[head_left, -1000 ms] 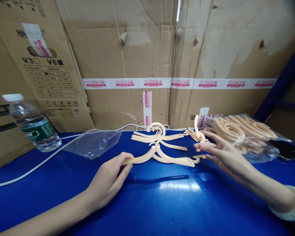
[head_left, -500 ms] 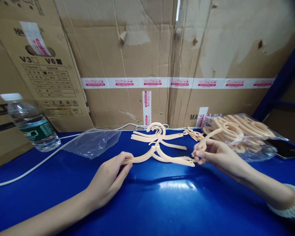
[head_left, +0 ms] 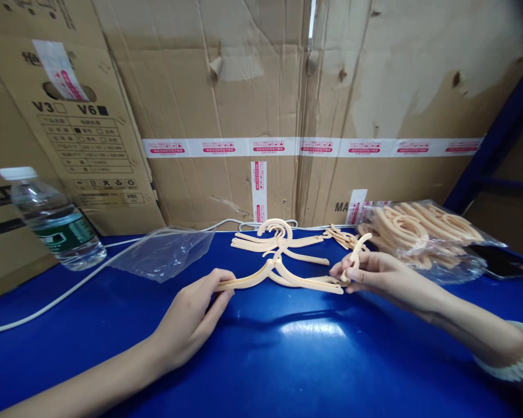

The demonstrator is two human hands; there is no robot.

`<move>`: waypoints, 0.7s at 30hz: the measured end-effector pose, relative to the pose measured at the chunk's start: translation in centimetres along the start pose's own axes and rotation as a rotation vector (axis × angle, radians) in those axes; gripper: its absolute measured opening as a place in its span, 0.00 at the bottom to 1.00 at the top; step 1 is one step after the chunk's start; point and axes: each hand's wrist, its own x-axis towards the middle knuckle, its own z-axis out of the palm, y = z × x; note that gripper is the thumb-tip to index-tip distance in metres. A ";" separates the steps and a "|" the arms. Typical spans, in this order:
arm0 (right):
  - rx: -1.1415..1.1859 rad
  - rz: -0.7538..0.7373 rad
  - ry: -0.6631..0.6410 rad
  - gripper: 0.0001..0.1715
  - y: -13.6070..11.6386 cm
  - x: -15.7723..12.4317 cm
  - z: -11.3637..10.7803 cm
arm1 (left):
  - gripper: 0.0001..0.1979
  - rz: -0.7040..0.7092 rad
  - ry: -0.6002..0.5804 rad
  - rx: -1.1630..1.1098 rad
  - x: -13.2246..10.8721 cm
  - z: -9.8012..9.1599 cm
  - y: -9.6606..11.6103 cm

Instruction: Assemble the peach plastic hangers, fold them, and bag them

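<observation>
Cream-coloured and slim, the hanger (head_left: 250, 283) is right in front of us over the blue table (head_left: 261, 366), its two arms curving away left and right from the middle. We pinch the end of its left arm with our left hand (head_left: 192, 316), thumb and fingers pressed together on it. Our right hand (head_left: 377, 273) is at the other end, fingers curled round a curved piece (head_left: 362, 242) of the same colour, one tip rising above them (whether this piece touches the hanger we cannot tell, as our fingers cover part of it). Just behind, we see more hangers (head_left: 253, 244) overlapping, and to their right a heap of loose pieces (head_left: 342, 235). Farther right, a clear bag holds many curved parts (head_left: 412, 229), with a dark flat device (head_left: 497, 261) beside it. On our left we have a water bottle (head_left: 70, 235) with a green label, and a clear plastic sheet (head_left: 169, 255) lies between it and the hangers. White cable (head_left: 39, 313) runs along the table, before tall cardboard (head_left: 192, 104).
</observation>
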 end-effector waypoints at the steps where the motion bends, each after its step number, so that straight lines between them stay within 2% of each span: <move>1: 0.028 0.021 -0.026 0.22 0.0 -0.1 0.1 | 0.06 0.000 0.001 0.003 0.0 0.0 0.0; 16: 0.292 0.166 -0.166 0.18 0.2 -0.3 0.6 | 0.06 0.028 0.038 -0.010 -0.1 0.2 -0.2; 21: 0.326 0.172 -0.147 0.19 0.2 -0.3 0.8 | 0.06 0.044 0.035 -0.002 0.0 0.1 -0.1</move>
